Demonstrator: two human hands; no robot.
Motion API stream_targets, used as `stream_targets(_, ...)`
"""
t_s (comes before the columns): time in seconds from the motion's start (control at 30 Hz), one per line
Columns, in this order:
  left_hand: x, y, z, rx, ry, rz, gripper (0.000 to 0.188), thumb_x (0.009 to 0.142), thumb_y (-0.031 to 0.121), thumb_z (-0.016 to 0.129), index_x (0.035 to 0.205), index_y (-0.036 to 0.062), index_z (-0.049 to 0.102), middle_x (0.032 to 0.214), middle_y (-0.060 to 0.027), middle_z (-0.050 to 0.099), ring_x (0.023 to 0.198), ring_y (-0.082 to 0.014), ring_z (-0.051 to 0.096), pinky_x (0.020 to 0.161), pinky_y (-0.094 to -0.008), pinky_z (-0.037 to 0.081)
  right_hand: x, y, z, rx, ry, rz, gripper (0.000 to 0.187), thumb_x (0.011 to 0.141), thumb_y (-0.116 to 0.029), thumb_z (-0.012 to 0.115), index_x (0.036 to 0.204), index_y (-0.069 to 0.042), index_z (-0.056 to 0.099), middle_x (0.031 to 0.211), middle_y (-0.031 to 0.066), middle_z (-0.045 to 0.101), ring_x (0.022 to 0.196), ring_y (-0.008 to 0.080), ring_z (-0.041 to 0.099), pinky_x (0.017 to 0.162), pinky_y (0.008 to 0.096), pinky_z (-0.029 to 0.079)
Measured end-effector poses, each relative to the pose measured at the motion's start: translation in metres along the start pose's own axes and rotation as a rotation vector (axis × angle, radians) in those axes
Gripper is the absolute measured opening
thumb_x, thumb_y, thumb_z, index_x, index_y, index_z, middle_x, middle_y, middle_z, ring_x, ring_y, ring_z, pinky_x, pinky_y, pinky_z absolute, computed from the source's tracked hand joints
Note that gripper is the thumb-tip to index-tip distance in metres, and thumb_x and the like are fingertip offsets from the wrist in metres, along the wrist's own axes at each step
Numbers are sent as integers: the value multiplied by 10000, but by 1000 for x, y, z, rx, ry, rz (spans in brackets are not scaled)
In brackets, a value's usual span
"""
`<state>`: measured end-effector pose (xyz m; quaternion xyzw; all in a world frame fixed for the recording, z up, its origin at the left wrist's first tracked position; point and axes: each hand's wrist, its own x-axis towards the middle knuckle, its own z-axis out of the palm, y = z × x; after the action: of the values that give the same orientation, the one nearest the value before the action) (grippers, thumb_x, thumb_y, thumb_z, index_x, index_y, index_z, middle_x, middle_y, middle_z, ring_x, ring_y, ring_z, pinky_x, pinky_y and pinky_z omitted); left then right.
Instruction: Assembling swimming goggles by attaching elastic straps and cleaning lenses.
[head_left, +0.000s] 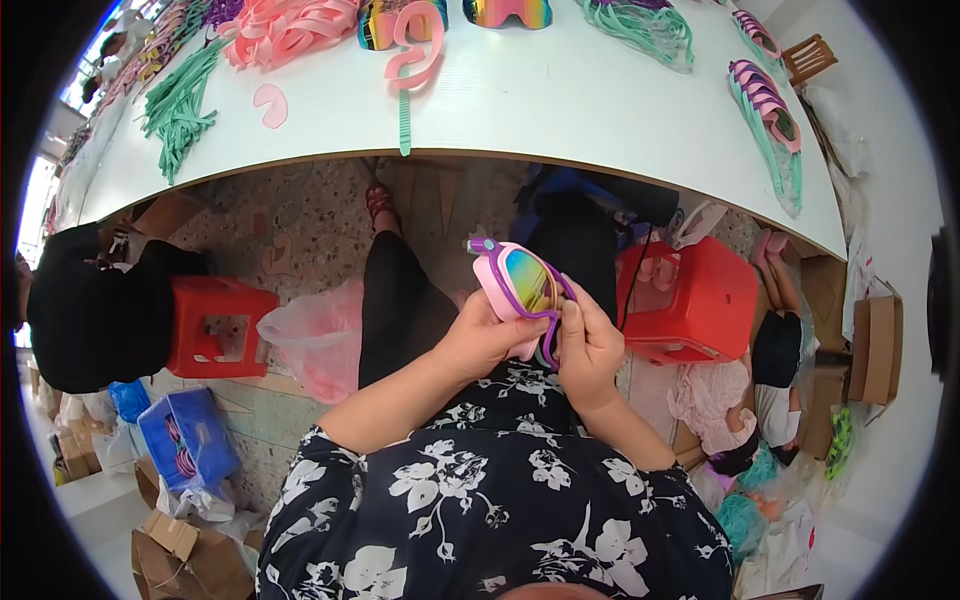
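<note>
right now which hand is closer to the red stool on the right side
Right. The right hand grips the pink goggles beside the red stool; the left hand holds the goggles' other side, farther from it.

- We hold one pair of swim goggles (522, 290) with a pink frame and a mirrored lens shimmering yellow, green and orange.
- A purple strap runs along its lower edge and loops down between our fingers.
- A small purple buckle sits at its upper left end.
- It is tilted, lens facing up, held above our lap, clear of the desk.
</note>
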<state>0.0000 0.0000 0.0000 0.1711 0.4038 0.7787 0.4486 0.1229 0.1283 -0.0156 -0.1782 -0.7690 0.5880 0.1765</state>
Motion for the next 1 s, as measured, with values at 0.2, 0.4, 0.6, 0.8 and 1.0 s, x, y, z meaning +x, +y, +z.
stream_targets(0.2,14,8,-2,-100,143,40,304,929,82,642,1207,-19,575,1085,-91,664,986,-165,649,866,-313,525,7,1,20,630,21,262,173,993,-65,545,1154,-7,564,1087,48,625,974,114,574,881,279,449)
stream_targets(0.4,30,-9,2,-233,234,40,336,961,126,624,1261,-4,546,1160,-100,641,1056,-187,635,903,-328,516,19,8,12,864,12,462,179,964,-117,628,1108,-16,592,1010,48,653,919,119,605,853,268,472)
stream_targets(0.6,-16,-4,-4,523,103,-281,419,975,212,635,1320,-7,540,1224,-88,625,1066,-157,618,908,-299,482,68,-12,-59,289,-27,168,171,855,-105,781,951,-14,672,872,22,691,814,89,629,764,246,513)
stream_targets(0.8,9,40,20,1323,41,585,314,809,101,764,1077,-6,641,953,-152,661,848,-293,667,757,-352,524,129,-55,-117,-221,-629,-121,203,722,-130,803,848,10,727,794,67,685,745,151,647,678,277,511)
stream_targets(1.0,47,-30,28,722,-35,28,538,955,153,640,1388,-17,370,1197,-178,607,1063,-215,648,908,-336,531,154,-36,-106,-251,-873,-20,227,696,-165,808,836,-2,736,810,77,702,766,154,660,700,279,517)
